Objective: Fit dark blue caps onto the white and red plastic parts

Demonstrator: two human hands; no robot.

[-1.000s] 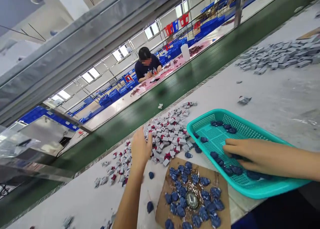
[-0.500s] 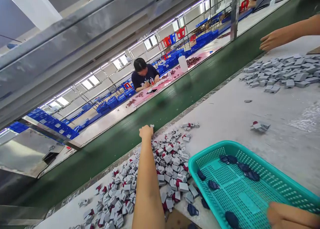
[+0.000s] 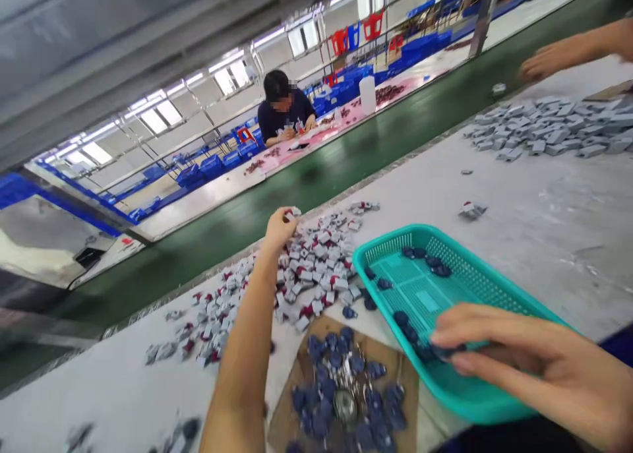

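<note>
Long factory hall with blue plastic crates [image 3: 212, 166] along the far side and a seated worker [image 3: 284, 103] at a bench beyond a green conveyor belt [image 3: 316, 182]; nearer, a pale work table [image 3: 519, 255] under all the pieces. Left hand [image 3: 279, 230] on a heap of small grey-and-red wrapped pieces [image 3: 316, 262], fingers curled at the heap's far edge, grip on any piece not sure from this view; right hand [image 3: 519, 354] well apart from the left, over a teal plastic mesh basket [image 3: 390, 237], thumb and fingers seemingly pinched on a dark blue piece [image 3: 448, 352]. Just below the basket, a cardboard sheet [image 3: 284, 417] with many more dark blue pieces around a round metal disc [image 3: 345, 405]; at upper right, a co-worker's hand [image 3: 548, 60] near a grey heap [image 3: 548, 126]. Possible trouble: tipping of the basket, partly over the cardboard, under a heavy press of the right hand; also mixing of pieces, with one dark blue piece [image 3: 349, 312] lying at the wrapped heap's edge and easy to sweep in by a careless left-hand movement.
</note>
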